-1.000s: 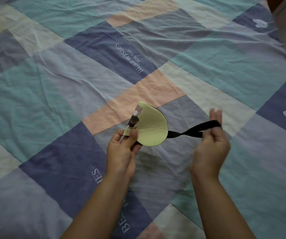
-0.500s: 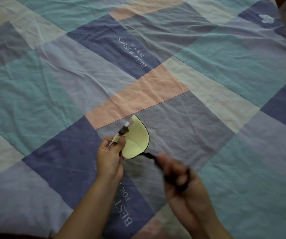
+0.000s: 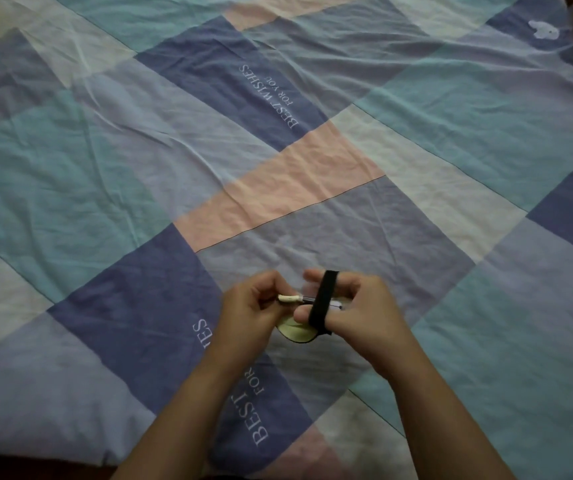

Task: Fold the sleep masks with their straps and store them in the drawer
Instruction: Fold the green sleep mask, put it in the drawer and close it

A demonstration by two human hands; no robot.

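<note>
Both hands work just above the bed [image 3: 139, 150], near the middle of its near edge. The left hand [image 3: 248, 315] has its fingers [image 3: 271, 282] clamped on the folded edge of the sleep mask [image 3: 295, 332], whose pale yellow side shows below. The right hand [image 3: 364, 313] has its fingers apart, with the black strap [image 3: 323, 299] looped around them, and its thumb rests on the mask.
</note>
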